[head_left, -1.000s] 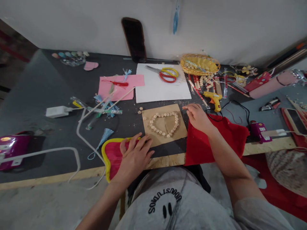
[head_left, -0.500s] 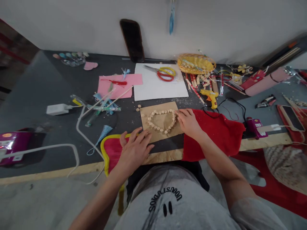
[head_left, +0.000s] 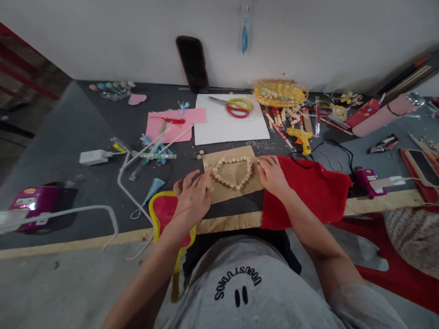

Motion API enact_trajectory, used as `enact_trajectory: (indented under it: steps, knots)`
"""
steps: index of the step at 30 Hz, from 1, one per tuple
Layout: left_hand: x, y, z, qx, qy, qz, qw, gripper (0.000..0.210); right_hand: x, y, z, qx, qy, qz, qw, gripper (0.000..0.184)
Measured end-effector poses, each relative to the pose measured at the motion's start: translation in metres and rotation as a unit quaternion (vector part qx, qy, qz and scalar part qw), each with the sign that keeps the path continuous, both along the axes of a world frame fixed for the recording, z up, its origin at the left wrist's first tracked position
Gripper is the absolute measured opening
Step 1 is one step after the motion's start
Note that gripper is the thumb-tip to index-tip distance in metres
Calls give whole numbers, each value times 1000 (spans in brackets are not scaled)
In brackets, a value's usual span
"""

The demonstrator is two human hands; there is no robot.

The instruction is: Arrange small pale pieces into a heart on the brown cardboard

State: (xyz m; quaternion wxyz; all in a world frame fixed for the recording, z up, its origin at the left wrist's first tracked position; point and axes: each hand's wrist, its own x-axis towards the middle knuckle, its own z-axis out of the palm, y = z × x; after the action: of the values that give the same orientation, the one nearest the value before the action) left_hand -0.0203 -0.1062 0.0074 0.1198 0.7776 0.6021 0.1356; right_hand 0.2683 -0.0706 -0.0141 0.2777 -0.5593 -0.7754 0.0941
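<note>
A heart-shaped outline of small cream flower-like pieces (head_left: 225, 160) lies on a brown card (head_left: 226, 197) in front of me. At the card's left edge is my left hand (head_left: 192, 196), its fingers apart and the tips close to the heart's left side. My right hand (head_left: 274, 176) rests at the card's right edge, thumb and forefinger closed together beside the heart; whatever is between them is too small to make out. Under my right wrist spreads a red cloth (head_left: 315, 192). A pink piece with yellow trim (head_left: 164, 212) lies partly beneath my left forearm.
Scissors (head_left: 236, 109) lie on a white board (head_left: 219, 130) behind the card. A yellow glue gun (head_left: 300, 137), with a black cord, sits right of it, near a yellow basket (head_left: 281, 93). White cable (head_left: 99, 208) crosses the left side. A phone (head_left: 194, 64) leans on the wall.
My left hand has shifted up and its fingertips now reach the card's left edge by the heart. My right hand has moved slightly right, away from the heart. The view has turned slightly.
</note>
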Motion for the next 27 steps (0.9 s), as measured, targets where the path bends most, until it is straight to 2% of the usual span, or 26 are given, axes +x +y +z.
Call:
enact_trajectory:
  steps: [6,10,18,27]
  knots:
    - [8,8,6,-62,-17,26,998,62,11,3,-8,39,155,-49,986,31]
    - [15,9,6,-81,-13,37,996,67,14,4,-13,34,234,-68,969,34]
    - [20,11,-3,-77,-12,25,997,70,12,6,-17,17,243,-58,968,31]
    - [20,11,-5,-75,2,23,997,72,13,6,-18,7,236,-48,971,28]
